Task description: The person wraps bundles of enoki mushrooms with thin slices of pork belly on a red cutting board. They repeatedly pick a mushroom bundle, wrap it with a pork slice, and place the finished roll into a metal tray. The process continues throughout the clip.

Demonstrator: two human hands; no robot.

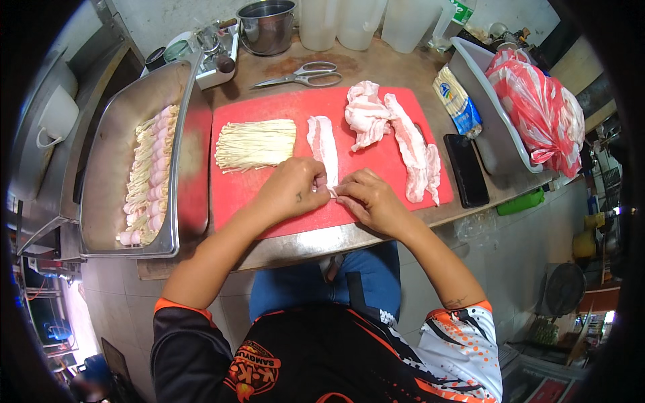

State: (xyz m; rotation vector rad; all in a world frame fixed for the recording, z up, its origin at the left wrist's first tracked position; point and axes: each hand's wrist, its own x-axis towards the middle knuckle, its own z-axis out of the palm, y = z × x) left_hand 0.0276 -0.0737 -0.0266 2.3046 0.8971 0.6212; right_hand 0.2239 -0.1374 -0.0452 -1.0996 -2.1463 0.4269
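Observation:
A strip of raw, thinly sliced pork belly (322,141) lies lengthwise on a red cutting board (262,201). At its near end, my left hand (297,184) and my right hand (370,199) pinch the meat between thumbs and fingers. What sits inside the pinched end is mostly hidden by my fingers. Left of the strip is a flat bundle of enoki mushrooms (256,143). More pork belly rests to the right: a crumpled pile (367,116) and loose slices (409,151). A deep steel pan (194,166) at the left holds a row of bacon-wrapped enoki rolls (153,176).
Kitchen scissors (305,75) lie behind the board. A black phone (466,170) and a packet of enoki (456,101) are at the right, beside a grey bin (496,111) with a red-and-white plastic bag (539,106). A steel pot (266,27) and plastic pitchers (360,22) stand along the wall.

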